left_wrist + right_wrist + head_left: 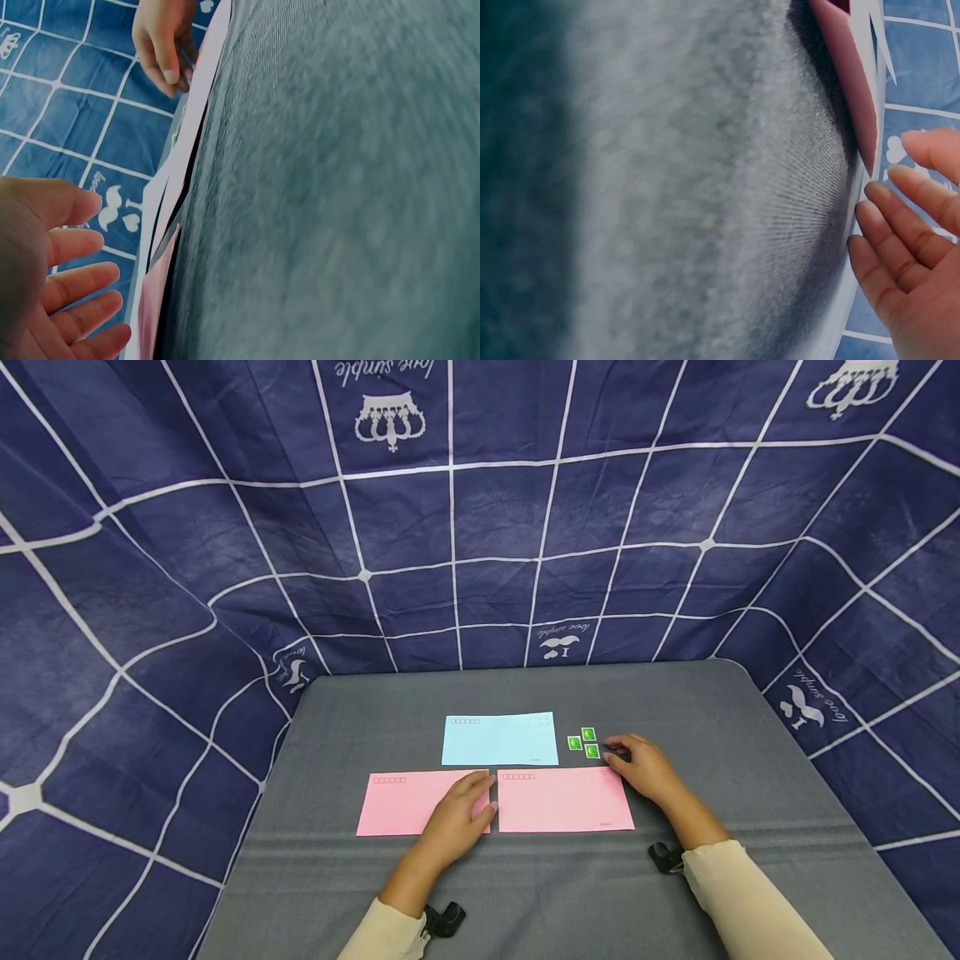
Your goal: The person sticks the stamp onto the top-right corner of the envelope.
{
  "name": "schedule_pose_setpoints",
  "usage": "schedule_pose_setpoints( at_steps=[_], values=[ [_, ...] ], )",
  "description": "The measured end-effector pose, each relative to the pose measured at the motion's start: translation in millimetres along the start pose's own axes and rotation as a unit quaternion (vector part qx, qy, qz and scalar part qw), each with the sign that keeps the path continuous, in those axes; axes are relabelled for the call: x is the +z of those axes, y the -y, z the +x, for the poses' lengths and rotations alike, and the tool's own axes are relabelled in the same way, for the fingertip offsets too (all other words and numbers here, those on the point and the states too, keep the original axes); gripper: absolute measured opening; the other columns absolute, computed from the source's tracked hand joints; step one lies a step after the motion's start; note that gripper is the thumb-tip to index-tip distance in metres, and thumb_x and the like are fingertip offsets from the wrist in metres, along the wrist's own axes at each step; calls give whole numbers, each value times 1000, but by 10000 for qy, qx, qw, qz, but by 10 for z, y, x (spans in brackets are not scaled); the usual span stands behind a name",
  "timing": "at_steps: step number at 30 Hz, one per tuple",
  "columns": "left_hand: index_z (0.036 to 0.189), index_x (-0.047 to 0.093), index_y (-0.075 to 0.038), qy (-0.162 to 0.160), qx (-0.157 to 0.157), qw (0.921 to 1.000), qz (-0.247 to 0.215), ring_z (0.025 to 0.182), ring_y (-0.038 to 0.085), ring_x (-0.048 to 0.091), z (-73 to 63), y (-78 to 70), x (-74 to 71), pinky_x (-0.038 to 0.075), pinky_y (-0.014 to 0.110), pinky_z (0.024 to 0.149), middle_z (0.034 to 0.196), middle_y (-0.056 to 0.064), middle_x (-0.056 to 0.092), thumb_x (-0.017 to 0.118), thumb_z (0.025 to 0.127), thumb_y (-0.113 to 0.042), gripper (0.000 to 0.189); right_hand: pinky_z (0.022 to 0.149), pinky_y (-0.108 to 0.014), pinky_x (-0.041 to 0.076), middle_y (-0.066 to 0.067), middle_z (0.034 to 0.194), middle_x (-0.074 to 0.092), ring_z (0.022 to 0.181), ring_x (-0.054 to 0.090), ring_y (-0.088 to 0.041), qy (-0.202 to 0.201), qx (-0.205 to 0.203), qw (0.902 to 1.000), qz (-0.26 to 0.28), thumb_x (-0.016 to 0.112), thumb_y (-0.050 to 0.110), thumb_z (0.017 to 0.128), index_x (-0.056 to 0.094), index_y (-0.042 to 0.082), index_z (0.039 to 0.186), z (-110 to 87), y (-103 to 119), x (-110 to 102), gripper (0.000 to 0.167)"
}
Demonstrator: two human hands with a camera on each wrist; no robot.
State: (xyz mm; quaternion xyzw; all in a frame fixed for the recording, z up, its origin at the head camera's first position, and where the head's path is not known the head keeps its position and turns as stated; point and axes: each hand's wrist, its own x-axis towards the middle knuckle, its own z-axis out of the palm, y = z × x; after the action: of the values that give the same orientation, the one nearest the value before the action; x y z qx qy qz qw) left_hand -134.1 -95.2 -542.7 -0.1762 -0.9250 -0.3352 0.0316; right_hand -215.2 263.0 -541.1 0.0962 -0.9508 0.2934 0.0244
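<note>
Over the right end of the left pink envelope [405, 806] is my left hand [453, 822], its fingers extended and holding nothing; the left wrist view also shows the hand [52, 277] with its fingers spread. My right hand [642, 767] hovers at the top right corner of the other pink envelope [562, 802]. In the right wrist view, that hand's fingers [900, 232] are relaxed, with nothing between them. Three small green stamps with white edges, one of them the lower stamp [592, 751], lie just left of the right fingertips. A light blue envelope [498, 739] lies behind the pink pair.
A grey cloth [540, 893] covers the table under the envelopes. Dark blue fabric [495, 510] with white grid lines hangs behind and on both sides. Black wrist mounts [444, 920] sit by the cream sleeves [750, 902].
</note>
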Motion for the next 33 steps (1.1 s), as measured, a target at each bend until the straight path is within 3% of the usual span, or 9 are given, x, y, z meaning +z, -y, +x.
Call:
schedule_pose_setpoints(
  at_steps=[12,21,33],
  values=[
    [140,60,-7,292,188,9992,193,142,30,48,10,-75,123,41,49,115,149,10,55,66,98,-29,48,89,-50,53,-17,109,70,100,67,-30,95,47,9999,-82,70,18,94,71,0,117,68,29,25,30],
    [140,61,-8,401,361,9979,358,142,28,49,49,-162,200,40,47,116,148,8,56,64,98,-30,47,83,-39,52,-11,97,67,90,64,-22,149,419,9989,134,71,18,93,72,0,109,145,-4,80,24],
    [138,62,-5,627,549,9956,436,146,29,44,93,-229,259,37,46,120,149,9,56,66,97,-27,47,79,-32,47,-9,96,62,87,60,-20,372,743,9957,407,71,22,92,68,1,106,218,-14,126,25]
  ],
)
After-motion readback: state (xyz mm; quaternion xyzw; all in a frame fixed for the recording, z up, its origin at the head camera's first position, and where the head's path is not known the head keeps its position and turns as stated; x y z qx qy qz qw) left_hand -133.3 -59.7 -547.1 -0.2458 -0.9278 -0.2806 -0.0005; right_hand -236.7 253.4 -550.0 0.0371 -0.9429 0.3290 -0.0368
